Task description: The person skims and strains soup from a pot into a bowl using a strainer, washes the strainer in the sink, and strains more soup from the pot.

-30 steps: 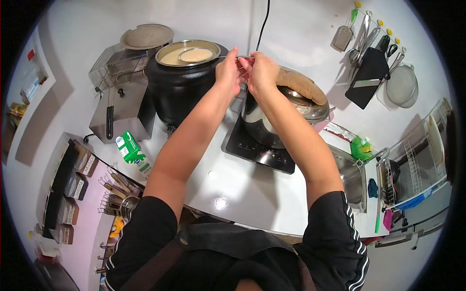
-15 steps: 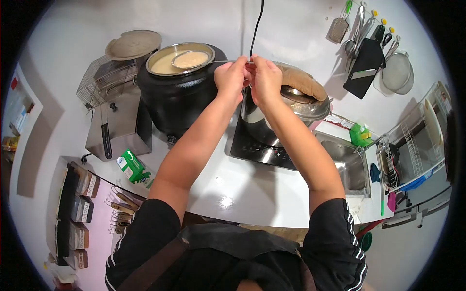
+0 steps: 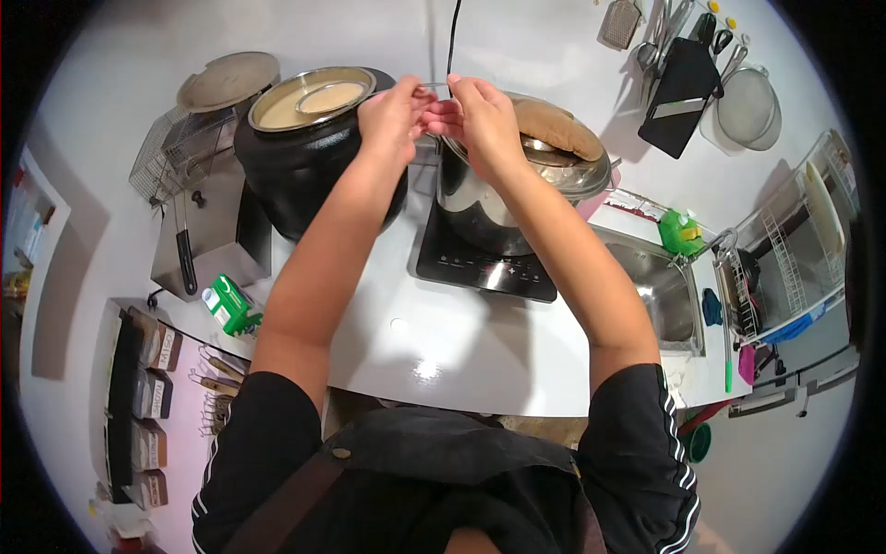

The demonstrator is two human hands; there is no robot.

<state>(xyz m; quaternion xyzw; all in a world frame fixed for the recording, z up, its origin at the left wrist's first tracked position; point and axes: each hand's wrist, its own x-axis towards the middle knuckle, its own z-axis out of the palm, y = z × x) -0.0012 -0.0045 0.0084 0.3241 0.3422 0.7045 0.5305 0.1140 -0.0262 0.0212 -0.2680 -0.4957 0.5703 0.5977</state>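
A long-handled round strainer (image 3: 329, 97) rests at the surface of the pale, creamy liquid in the black soup pot (image 3: 305, 171). Pale liquid fills its bowl, so I cannot make out the mesh. My left hand (image 3: 389, 118) is closed round its thin metal handle, beside the pot's rim. At the far end of that handle, the thumb and forefinger of my right hand (image 3: 482, 125) close on it, the other fingers curled towards my left hand. Close behind my right hand is a steel pot with a glass lid (image 3: 554, 175), a brown cloth (image 3: 558, 129) lying on top.
The steel pot stands on a black induction cooker (image 3: 480, 268). A steel fryer (image 3: 217, 235) with a wire basket (image 3: 152, 166) is at left, near a green carton (image 3: 233, 305). At right are a sink (image 3: 651, 295) and dish rack (image 3: 784, 268). Utensils hang on the wall, including a black slicer (image 3: 683, 97).
The view has shifted, so the pots sit further left and higher. My hands have moved slightly apart along the handle, and more of it shows between them. The strainer stays in the black pot.
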